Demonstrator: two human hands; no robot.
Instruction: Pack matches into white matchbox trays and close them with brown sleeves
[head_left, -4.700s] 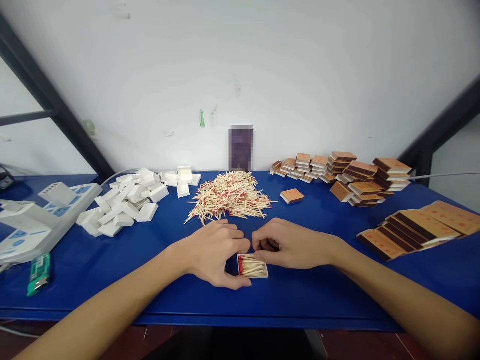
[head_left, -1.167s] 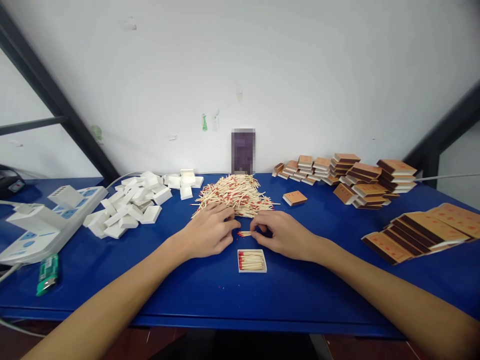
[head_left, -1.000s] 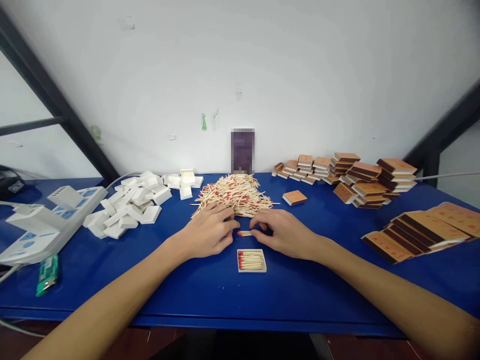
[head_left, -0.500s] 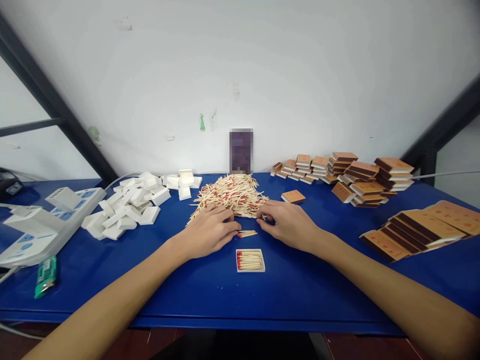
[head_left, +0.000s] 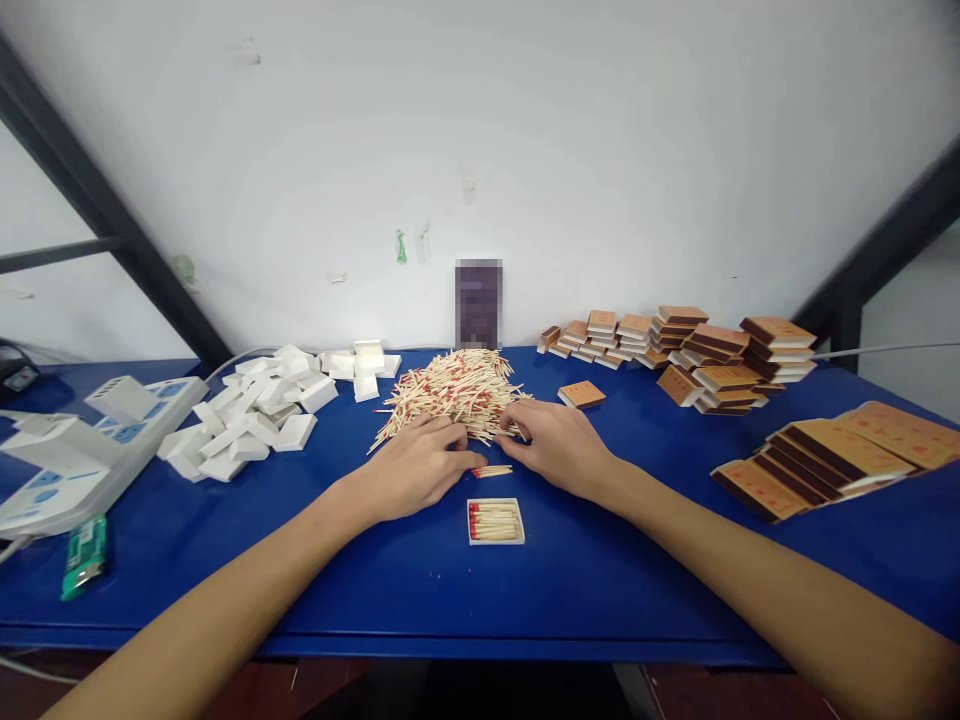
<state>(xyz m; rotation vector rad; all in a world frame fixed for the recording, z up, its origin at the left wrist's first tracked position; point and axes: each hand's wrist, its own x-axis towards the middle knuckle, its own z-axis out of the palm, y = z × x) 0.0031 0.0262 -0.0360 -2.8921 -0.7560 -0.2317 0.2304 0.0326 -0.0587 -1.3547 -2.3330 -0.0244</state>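
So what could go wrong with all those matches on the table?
The right hand reaches into the match pile, so sticks could scatter. The full tray lies open close by both hands; the left hand or a wrist might knock it and spill it. A green lighter lies on the same table, which seems risky near so many red match heads.

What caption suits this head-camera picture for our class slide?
Beyond a filled tray on the blue table, left hand and right hand touch the edge of a match pile.
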